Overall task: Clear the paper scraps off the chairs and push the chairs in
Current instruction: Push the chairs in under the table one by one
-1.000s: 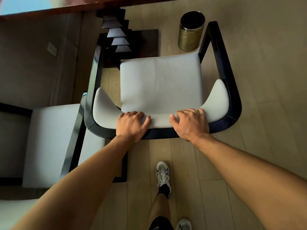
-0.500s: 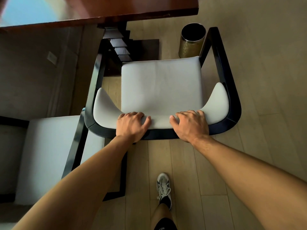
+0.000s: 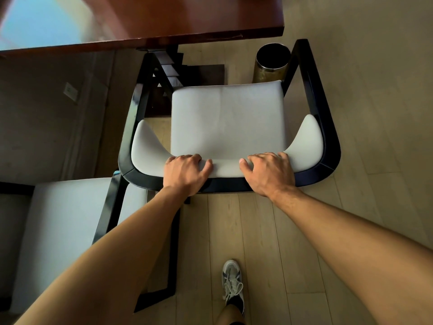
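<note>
Both hands, left hand (image 3: pixel 185 171) and right hand (image 3: pixel 269 174), are gripping the padded back of the chair (image 3: pixel 227 123), fingers curled over its top, apparently pushing it toward the table (image 3: pixel 164 19). Its seat is showing no scraps. Ahead, the bin (image 3: pixel 271 63) is standing just beside the right arm; a second chair (image 3: pixel 68 221) is crowding the left.

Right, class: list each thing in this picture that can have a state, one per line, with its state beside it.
left hand: grips the top of the chair back
right hand: grips the top of the chair back
chair: upright, seat bare, not yet under the table
second chair: upright, visible seat bare, beside the first
table: its edge above the chair's front
bin: upright on the floor, open-topped, between the chair's arm and seat
</note>
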